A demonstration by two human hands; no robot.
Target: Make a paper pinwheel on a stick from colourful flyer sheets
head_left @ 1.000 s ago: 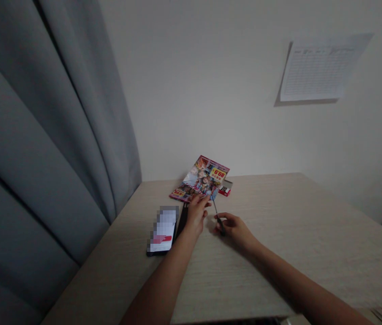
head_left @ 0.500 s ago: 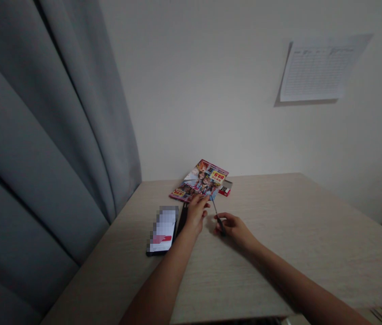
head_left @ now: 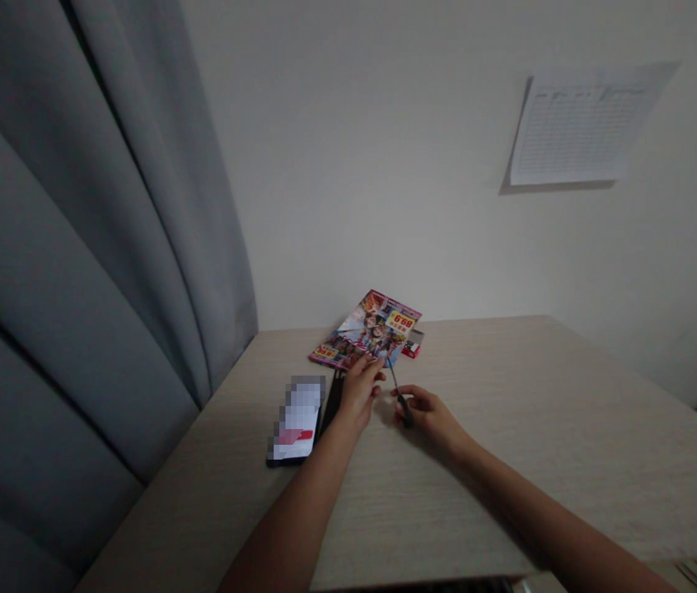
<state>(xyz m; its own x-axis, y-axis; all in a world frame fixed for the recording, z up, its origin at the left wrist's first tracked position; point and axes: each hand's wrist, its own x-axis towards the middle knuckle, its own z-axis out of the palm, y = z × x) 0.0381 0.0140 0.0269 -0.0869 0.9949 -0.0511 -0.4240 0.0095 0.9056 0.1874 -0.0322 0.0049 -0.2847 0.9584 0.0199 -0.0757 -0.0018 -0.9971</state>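
Note:
A colourful printed leaflet [head_left: 376,325] with yellow price boxes lies slanted at the back of the table. My left hand [head_left: 361,389] is closed on its near edge, with the fingertips over the paper. In my right hand [head_left: 426,412] is a pair of black-handled scissors [head_left: 405,406], seen nearly edge-on. Their thin blade points away from me and meets the leaflet's near right edge, close to my left fingertips. Whether the blades are apart is too small to tell.
A phone [head_left: 297,424] with a lit, blurred screen lies left of my left forearm. Beside it is a dark strip-like object [head_left: 332,401], partly hidden. A small red and white box [head_left: 413,343] sits behind the leaflet. Grey curtain [head_left: 107,247] hangs along the left table edge [head_left: 200,412].
The leaflet's right side has shifted slightly to the right. Both hands and the scissors have moved a little the same way.

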